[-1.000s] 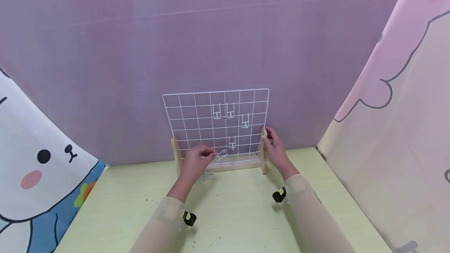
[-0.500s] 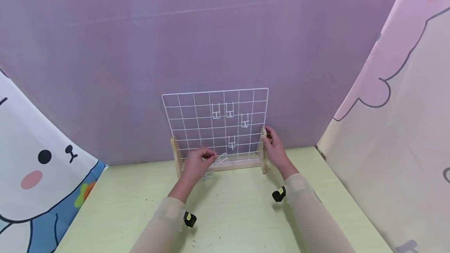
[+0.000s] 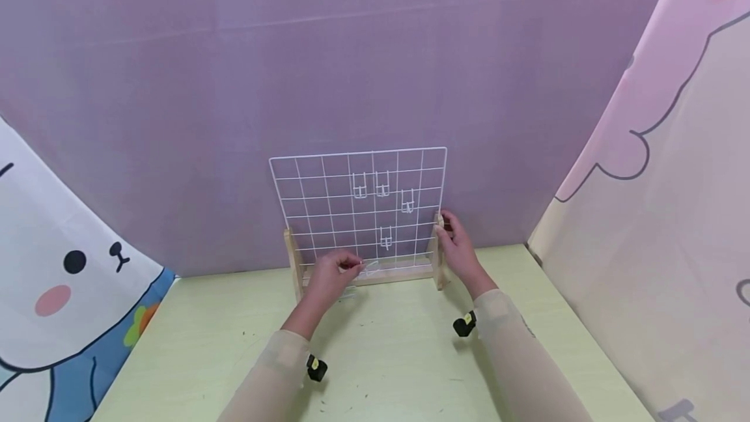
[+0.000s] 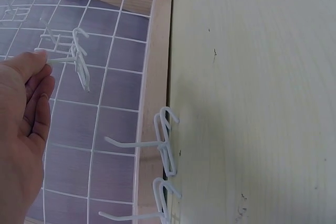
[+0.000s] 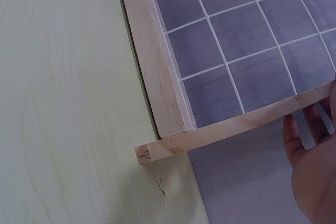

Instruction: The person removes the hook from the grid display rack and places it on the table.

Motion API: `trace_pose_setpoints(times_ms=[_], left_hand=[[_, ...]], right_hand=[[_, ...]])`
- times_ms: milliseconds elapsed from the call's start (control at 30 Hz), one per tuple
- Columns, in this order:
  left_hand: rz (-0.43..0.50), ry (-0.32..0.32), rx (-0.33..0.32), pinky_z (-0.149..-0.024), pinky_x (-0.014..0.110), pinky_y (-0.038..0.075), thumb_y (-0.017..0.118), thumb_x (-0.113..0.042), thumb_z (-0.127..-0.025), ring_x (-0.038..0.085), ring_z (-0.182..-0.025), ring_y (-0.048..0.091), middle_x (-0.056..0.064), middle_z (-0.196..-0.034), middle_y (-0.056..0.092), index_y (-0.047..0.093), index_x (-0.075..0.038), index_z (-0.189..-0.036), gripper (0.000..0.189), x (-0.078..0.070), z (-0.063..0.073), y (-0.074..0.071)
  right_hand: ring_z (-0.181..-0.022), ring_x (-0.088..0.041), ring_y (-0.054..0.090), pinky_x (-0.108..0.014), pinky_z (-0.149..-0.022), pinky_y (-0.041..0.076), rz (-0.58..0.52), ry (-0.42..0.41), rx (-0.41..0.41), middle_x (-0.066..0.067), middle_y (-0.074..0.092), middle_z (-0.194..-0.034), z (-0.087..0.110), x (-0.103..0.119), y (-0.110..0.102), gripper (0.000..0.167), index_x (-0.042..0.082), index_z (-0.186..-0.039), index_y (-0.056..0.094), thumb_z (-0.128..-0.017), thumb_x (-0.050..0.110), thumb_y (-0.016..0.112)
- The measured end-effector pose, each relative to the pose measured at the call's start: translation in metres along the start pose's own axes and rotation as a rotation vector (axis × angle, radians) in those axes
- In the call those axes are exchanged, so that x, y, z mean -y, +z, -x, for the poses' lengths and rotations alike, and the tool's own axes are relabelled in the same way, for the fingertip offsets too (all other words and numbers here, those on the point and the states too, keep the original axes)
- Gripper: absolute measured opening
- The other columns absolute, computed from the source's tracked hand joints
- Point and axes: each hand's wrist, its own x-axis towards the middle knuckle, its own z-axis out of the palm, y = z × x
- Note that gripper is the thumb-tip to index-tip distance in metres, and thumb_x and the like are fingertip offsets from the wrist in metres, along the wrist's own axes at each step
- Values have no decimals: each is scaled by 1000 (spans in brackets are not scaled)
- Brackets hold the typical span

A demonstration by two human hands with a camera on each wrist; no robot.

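My left hand pinches a white wire hook by its prong between thumb and fingers, in front of the lower part of a white wire grid rack. The hook's double-loop end points away from the fingertips; whether it touches the grid I cannot tell. At the rack's right side my right hand grips the wooden post, thumb in front and other fingers behind. Several similar hooks hang on the grid's wires, right of its middle.
Two loose hooks, a nearer one and another, are by the rack's wooden bottom rail, partly hidden by my left hand in the head view. The rack stands on a pale wooden table before a purple backdrop.
My left hand has sunk slightly, and the hook in it has turned so that its loops look flatter. The right hand keeps its hold on the post.
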Motion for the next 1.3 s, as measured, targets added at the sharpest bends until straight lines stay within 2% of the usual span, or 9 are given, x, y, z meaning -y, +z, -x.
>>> trace_pose_setpoints(times_ms=[500, 733, 833, 1100, 1300], left_hand=[[-26, 23, 2, -78, 29, 62, 86, -16, -100, 14, -92, 71, -7, -96, 77, 83, -13, -97, 4, 7, 0, 5], [-14, 50, 1, -78, 30, 63, 86, -13, -98, 13, -90, 72, -7, -95, 78, 83, -12, -97, 4, 13, -1, 8], [-15, 60, 2, -79, 30, 63, 86, -14, -99, 14, -90, 72, -6, -96, 78, 83, -10, -98, 5, 15, -1, 10], [-29, 69, 21, -83, 32, 64, 85, -14, -99, 14, -91, 72, -7, -96, 78, 83, -8, -99, 6, 21, -1, 13], [-36, 61, 28, -83, 32, 64, 86, -16, -99, 13, -91, 72, -8, -95, 78, 84, -9, -100, 7, 24, -1, 14]], right_hand=[[-136, -46, 56, -63, -113, 51, -1, 33, -3, -27, 53, -152, 0, 1, 0, 53, 15, -171, 37, -120, 25, 50], [-134, -53, 56, -66, -112, 51, -9, 46, 29, -33, 52, -149, 12, 36, -2, 52, 4, -168, 37, -119, 16, 49], [-133, -52, 56, -66, -111, 52, -8, 45, 27, -33, 53, -149, 11, 36, -2, 51, 4, -168, 38, -119, 17, 49], [-134, -60, 54, -69, -111, 51, -26, 37, 28, -33, 52, -148, 11, 36, -2, 51, 5, -168, 38, -119, 16, 50], [-132, -57, 55, -69, -111, 51, -23, 36, 28, -33, 53, -146, 12, 37, -2, 50, 3, -166, 40, -119, 15, 50]])
